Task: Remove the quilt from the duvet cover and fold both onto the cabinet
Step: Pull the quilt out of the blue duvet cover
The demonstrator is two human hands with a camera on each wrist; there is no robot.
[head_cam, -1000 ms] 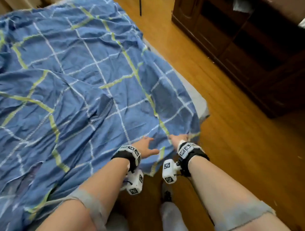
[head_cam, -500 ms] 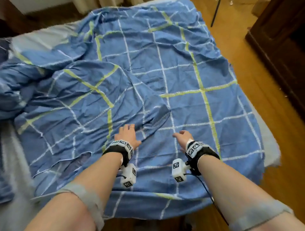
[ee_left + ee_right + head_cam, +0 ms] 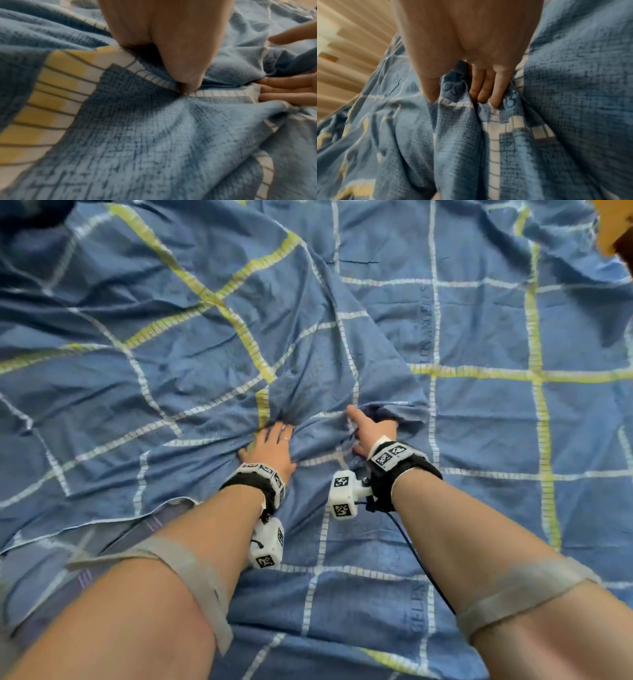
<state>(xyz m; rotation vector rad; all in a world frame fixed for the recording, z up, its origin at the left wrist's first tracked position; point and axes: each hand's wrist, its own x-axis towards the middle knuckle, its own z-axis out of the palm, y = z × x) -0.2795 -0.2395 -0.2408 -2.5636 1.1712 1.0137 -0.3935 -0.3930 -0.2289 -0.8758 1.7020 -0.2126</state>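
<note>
Crumpled blue checked duvet cover (image 3: 479,337) spread, probably over a bed

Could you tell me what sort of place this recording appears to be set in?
Most likely a bedroom at home. A wide blue checked duvet cover fills the head view as on a bed, both hands bunching it, with wooden floor at one corner and pale pleated curtains behind.
</note>
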